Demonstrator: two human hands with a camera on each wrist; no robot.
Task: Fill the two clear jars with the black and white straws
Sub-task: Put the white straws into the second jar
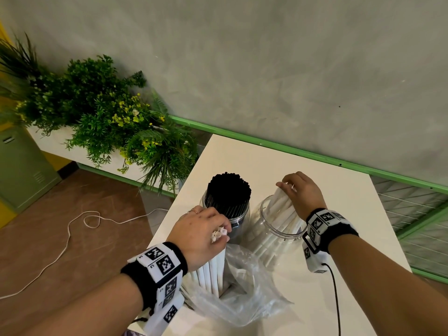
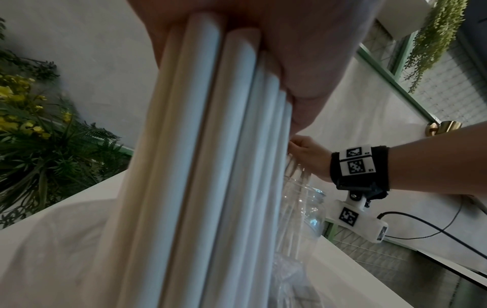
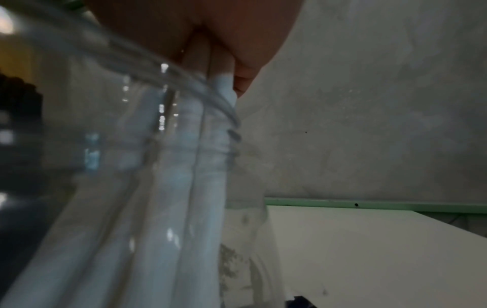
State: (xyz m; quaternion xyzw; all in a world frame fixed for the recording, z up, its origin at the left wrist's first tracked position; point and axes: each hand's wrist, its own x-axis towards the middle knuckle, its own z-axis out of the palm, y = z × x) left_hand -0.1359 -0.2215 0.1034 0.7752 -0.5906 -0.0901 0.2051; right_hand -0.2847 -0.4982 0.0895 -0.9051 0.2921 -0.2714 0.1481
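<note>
Both hands (image 1: 201, 229) (image 1: 301, 192) grip white straws (image 1: 282, 202) over jar (image 1: 278, 235).

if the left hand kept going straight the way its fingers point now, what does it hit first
Probably the jar of black straws: the left hand, gripping white straws, points at it from close by; depth is unclear.

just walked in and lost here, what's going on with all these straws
A person is filling two clear jars. The left jar is packed with black straws. The right hand holds white straws standing in the right jar, while the left hand grips a white bundle rising from a plastic bag.
</note>
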